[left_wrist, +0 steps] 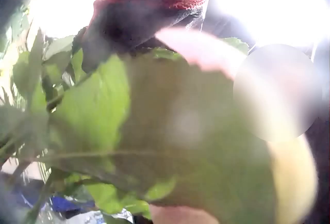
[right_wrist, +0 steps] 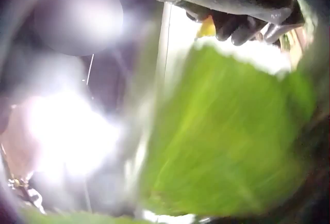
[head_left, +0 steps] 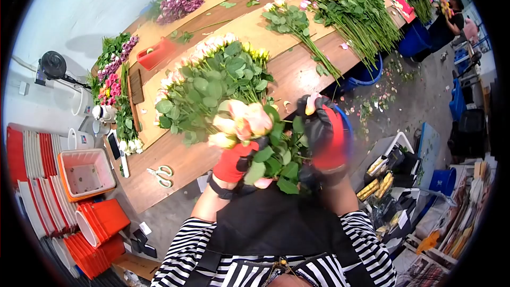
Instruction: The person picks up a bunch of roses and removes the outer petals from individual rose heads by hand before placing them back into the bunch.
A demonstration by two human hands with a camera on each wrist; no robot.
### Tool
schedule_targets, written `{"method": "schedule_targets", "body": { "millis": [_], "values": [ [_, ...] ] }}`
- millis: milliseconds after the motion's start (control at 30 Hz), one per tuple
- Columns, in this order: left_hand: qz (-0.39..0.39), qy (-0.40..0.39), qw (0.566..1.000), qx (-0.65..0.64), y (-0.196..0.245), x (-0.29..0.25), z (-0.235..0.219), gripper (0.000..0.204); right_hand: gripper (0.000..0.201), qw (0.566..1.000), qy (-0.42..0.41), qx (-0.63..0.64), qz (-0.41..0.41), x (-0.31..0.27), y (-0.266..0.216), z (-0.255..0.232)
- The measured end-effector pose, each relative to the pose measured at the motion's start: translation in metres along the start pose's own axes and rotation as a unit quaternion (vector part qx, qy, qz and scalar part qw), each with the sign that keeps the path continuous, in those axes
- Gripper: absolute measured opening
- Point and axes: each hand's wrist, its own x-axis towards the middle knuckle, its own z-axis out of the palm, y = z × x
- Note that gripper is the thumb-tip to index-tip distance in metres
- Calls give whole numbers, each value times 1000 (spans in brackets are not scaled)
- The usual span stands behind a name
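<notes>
The person's left hand [head_left: 234,162], in a red-and-black glove, has its fingers clamped round the stems of a small bunch of pale pink roses [head_left: 241,122], holding it upright close to the chest so the blooms face up and can be judged from above. The right hand [head_left: 326,135], gloved the same way, sits at 3 o'clock of the bunch, fingers curled in on the foliage [head_left: 279,162] on that side, apparently stripping or steadying the leaves. Both wrist views are filled with blurred green leaf, so finer finger detail cannot be told.

At 11 o'clock of the bunch a larger heap of roses [head_left: 207,90] lies on brown paper on the wooden counter [head_left: 180,165], within easy reach. Scissors [head_left: 160,174] lie at 8 o'clock, a phone [head_left: 113,145] farther left, orange crates [head_left: 87,172] beyond. No writing is legible.
</notes>
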Motion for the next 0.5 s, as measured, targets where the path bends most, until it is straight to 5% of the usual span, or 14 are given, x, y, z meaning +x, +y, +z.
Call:
{"method": "schedule_targets", "body": {
  "millis": [33,67,133,167,200,233,333,367,400,500],
  "values": [
    [-49,29,994,-91,6,-5,-11,44,22,997,43,43,54,-2,-5,-12],
    [-91,67,977,-183,12,-10,-23,44,36,989,60,-106,81,-3,-1,-27],
    [-83,89,960,-253,3,-14,-50,44,52,946,17,-321,-23,-11,0,-36],
    [-87,105,911,-389,1,-8,-58,43,61,903,-6,-422,-75,-16,1,-39],
    [-95,145,925,-339,4,-2,-61,43,83,964,-99,-247,15,-21,6,-43],
    [-101,180,936,-286,7,5,-63,43,94,962,-183,-199,43,-24,13,-37],
    [-20,107,912,-395,20,22,-56,43,118,854,-360,-368,-80,-35,61,-9],
    [0,118,910,-398,12,23,-64,43,121,857,-384,-341,-27,-32,66,7],
    [20,128,907,-401,5,24,-72,44,116,805,-418,-408,103,-35,63,14],
    [63,77,874,-475,-7,26,-108,41,83,853,-384,-309,169,-30,67,12]
  ]
}}
